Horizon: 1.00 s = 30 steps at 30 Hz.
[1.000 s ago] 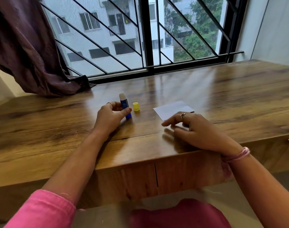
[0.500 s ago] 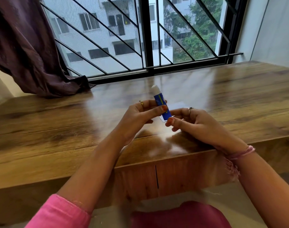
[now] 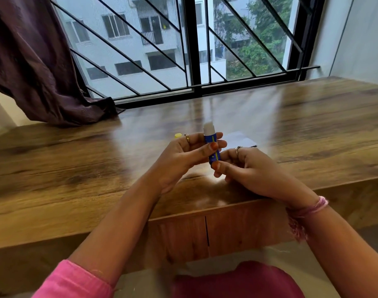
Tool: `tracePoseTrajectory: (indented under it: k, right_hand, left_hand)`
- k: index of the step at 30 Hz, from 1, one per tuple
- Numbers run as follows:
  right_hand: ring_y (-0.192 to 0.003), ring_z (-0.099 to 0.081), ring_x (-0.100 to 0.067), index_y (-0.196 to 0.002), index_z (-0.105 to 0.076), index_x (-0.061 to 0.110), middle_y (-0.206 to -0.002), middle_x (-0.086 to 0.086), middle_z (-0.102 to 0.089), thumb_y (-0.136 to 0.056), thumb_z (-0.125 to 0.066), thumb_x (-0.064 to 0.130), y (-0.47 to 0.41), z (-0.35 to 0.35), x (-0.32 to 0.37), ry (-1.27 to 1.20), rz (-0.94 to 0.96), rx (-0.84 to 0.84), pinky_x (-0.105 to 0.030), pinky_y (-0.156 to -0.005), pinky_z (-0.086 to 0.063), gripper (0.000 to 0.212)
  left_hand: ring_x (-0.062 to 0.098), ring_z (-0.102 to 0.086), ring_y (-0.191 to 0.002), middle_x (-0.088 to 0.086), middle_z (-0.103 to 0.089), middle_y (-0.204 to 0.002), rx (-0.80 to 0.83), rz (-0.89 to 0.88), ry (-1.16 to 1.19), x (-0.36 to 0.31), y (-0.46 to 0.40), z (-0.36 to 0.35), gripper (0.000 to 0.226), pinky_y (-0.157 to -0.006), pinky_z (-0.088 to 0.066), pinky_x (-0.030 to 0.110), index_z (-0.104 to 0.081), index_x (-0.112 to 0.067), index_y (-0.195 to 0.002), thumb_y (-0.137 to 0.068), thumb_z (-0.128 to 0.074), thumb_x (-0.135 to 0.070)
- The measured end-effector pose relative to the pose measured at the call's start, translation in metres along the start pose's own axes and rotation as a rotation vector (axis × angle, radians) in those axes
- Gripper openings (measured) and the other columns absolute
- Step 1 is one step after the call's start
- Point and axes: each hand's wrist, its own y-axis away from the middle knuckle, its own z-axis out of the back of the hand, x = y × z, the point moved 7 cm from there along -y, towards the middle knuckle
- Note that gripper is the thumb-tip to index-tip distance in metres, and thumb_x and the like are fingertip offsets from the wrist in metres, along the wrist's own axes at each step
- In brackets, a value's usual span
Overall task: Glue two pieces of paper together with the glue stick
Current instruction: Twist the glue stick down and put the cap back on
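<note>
blue glue stick [image 3: 211, 145], uncapped with its yellow cap [image 3: 178, 135] on the table [image 3: 76, 160], is pinched between left hand [image 3: 183, 155] and right hand [image 3: 248, 168], while the white paper [image 3: 237, 137] behind looks unglued and unjoined.
</note>
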Motion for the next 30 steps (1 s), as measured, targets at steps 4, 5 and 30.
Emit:
tracePoseTrajectory:
  k: [4, 5, 30]
  right_hand:
    - [-0.067, -0.065, -0.008, -0.093, -0.068, 0.019, -0.073, 0.005, -0.071, -0.085, -0.065, 0.034, 0.0, 0.001, -0.002, 0.045, -0.034, -0.057, -0.023, -0.067, -0.05, 0.017]
    - [-0.065, -0.064, -0.007, -0.093, -0.068, 0.019, -0.071, 0.004, -0.07, -0.083, -0.066, 0.037, 0.0, 0.001, -0.002, 0.06, -0.044, -0.072, -0.027, -0.066, -0.049, 0.02]
    - [-0.032, -0.039, 0.0, -0.072, -0.069, 0.031, -0.038, 0.023, -0.048, -0.072, -0.078, 0.038, 0.004, 0.006, 0.006, 0.048, -0.025, -0.064, -0.007, -0.038, -0.026, 0.011]
  left_hand:
    - [0.024, -0.064, -0.11, 0.005, -0.071, -0.111, -0.036, -0.016, -0.062, 0.0, 0.001, 0.003, 0.037, -0.101, -0.045, 0.049, -0.066, -0.017, -0.113, -0.078, -0.067, -0.029]
    - [0.023, -0.065, -0.109, 0.005, -0.072, -0.11, -0.046, -0.019, -0.07, 0.0, 0.002, 0.004, 0.036, -0.102, -0.045, 0.048, -0.067, -0.017, -0.112, -0.078, -0.067, -0.029]
    - [0.019, -0.066, -0.107, 0.005, -0.072, -0.11, -0.033, -0.071, -0.08, -0.003, 0.003, 0.0, 0.033, -0.095, -0.051, 0.032, -0.062, -0.009, -0.117, -0.086, -0.058, -0.021]
